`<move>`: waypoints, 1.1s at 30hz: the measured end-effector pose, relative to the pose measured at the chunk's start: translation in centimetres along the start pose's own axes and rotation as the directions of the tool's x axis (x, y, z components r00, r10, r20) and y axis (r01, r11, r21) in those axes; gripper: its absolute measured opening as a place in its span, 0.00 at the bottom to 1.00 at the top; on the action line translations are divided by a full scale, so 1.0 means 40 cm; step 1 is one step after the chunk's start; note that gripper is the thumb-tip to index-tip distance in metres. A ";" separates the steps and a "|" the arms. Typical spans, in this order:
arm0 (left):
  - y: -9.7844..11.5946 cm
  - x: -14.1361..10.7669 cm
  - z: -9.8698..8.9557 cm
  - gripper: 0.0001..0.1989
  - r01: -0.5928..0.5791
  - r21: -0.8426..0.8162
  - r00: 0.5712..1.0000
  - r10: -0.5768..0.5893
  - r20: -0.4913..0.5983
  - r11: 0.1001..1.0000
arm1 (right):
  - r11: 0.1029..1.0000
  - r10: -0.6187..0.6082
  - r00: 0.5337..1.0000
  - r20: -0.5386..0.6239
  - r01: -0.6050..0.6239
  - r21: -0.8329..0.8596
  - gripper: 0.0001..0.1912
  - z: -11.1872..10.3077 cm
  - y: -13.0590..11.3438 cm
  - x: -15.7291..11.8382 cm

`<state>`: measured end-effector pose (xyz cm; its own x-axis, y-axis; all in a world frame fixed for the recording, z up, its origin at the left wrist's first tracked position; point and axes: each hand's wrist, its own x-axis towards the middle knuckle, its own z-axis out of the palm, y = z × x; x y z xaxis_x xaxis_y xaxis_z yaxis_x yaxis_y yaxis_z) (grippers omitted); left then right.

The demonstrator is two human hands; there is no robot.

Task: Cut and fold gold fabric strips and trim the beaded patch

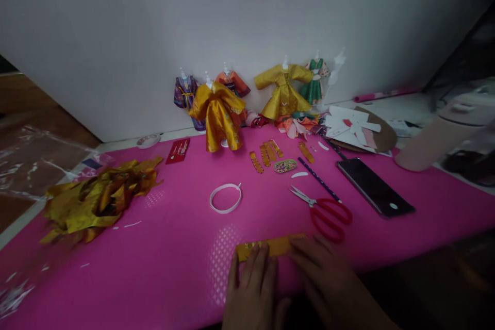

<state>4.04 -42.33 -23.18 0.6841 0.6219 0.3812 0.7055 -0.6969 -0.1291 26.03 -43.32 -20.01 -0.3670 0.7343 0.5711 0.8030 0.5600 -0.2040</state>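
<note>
A narrow strip of golden-yellow fabric (279, 246) lies flat along the near edge of the pink table. My left hand (250, 286) rests its outstretched fingertips on the strip's left part. At the strip's right end, my right hand (323, 268) touches it with extended fingers, slightly blurred. Just beyond my right hand are scissors with red handles (330, 216), blades apart and pointing to the far left. A white ring-shaped band (226, 198) lies farther off, left of the scissors. Several short golden fabric pieces (265, 154) lie near a small oval case with coloured dots (285, 166).
Several small dressed doll forms, including one in a golden robe (218, 113), stand along the wall. Crumpled golden fabric (96, 196) heaps up at left beside clear plastic (27, 165). A dark pencil (319, 180), a phone (375, 185) and a pink bottle (441, 131) are at right.
</note>
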 end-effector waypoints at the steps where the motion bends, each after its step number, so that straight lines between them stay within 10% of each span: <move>1: 0.000 0.003 -0.002 0.22 -0.006 -0.002 1.000 0.006 -0.011 1.000 | 1.000 0.008 1.000 -0.001 -0.008 0.005 0.24 -0.005 0.003 0.000; 33: -0.098 -0.080 0.014 0.21 0.072 0.044 0.996 -0.070 -0.047 0.996 | 0.993 0.102 0.995 0.014 -0.102 0.055 0.23 -0.020 0.009 0.005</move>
<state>-0.81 -41.37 -24.39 0.6234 0.6520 0.4317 0.7606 -0.6335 -0.1416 26.61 -43.28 -19.33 -0.2902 0.7927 0.5361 0.8093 0.5022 -0.3046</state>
